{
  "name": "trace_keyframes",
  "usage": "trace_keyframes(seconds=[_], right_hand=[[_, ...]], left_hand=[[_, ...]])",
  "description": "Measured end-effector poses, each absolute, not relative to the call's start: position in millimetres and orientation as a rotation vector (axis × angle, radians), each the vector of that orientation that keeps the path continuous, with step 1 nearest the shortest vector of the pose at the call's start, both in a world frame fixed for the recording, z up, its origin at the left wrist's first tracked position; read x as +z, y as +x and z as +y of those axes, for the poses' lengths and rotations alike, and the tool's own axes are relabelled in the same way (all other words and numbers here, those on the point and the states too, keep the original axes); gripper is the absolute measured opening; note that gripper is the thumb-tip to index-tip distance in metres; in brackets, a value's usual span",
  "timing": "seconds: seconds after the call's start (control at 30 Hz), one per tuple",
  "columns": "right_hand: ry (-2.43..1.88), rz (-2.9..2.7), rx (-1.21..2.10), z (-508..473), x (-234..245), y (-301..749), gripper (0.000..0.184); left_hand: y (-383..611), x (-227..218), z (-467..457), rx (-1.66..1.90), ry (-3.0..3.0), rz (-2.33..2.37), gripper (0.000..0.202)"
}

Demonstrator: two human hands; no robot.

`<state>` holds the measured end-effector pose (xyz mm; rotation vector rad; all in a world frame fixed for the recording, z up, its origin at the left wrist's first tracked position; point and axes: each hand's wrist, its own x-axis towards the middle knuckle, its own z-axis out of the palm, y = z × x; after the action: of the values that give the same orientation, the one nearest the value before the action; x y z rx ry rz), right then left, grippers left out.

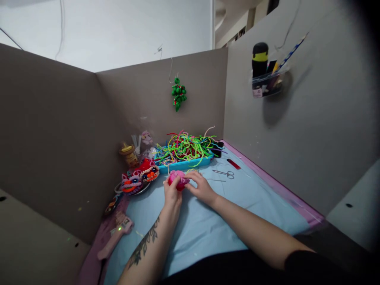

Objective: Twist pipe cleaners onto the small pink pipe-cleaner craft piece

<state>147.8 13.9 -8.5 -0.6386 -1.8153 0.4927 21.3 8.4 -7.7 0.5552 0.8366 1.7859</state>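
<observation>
Above the front middle of the table, my left hand (172,194) is closed around a small rounded pink and red craft piece (177,175) that looks made of pipe cleaners. My right hand (203,190) has its fingertips pinched on the right side of the same piece. Just behind the hands stands a blue tray (190,163) heaped with loose pipe cleaners (190,146), mostly bright green. To the right lie scissors (227,173) and a red flat tool (233,164). Fingers hide part of the craft piece.
At left, a plate holds colourful pipe-cleaner pieces (133,182); a pink glue gun (117,235) with a green light lies in front. Grey panels (192,107) enclose the table. A green ornament (178,94) hangs at the back, and a clear holder (268,84) with tools on the right panel.
</observation>
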Motion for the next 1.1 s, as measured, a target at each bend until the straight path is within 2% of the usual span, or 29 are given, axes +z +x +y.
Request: trace_keyframes(seconds=[0.13, 0.33, 0.53, 0.7, 0.83, 1.1], right_hand=[[-0.662, -1.772, 0.448, 10.9, -6.2, 140.9, 0.022], [-0.725, -1.709, 0.52, 14.6, -7.0, 144.5, 0.015], [-0.854, -1.638, 0.663, 21.8, -12.4, 145.7, 0.014], [-0.874, -1.57, 0.814, 28.2, -17.9, 145.4, 0.015], [-0.875, -1.578, 0.815, 28.0, -19.1, 145.8, 0.016], [-0.854, -1.709, 0.618, 19.1, -14.0, 147.2, 0.013]], left_hand=[[28.4, -5.0, 2.2, 1.808, 0.533, 0.842, 0.054], [27.9, -3.2, -0.1, 1.746, 0.563, 0.719, 0.044], [28.4, -6.1, -0.5, 1.738, 0.636, 0.805, 0.064], [27.4, -12.3, 1.4, 1.731, 0.736, 0.869, 0.071], [25.8, -22.3, 5.0, 1.744, 0.84, 0.931, 0.068], [24.0, -27.6, 6.6, 1.722, 0.913, 1.03, 0.058]])
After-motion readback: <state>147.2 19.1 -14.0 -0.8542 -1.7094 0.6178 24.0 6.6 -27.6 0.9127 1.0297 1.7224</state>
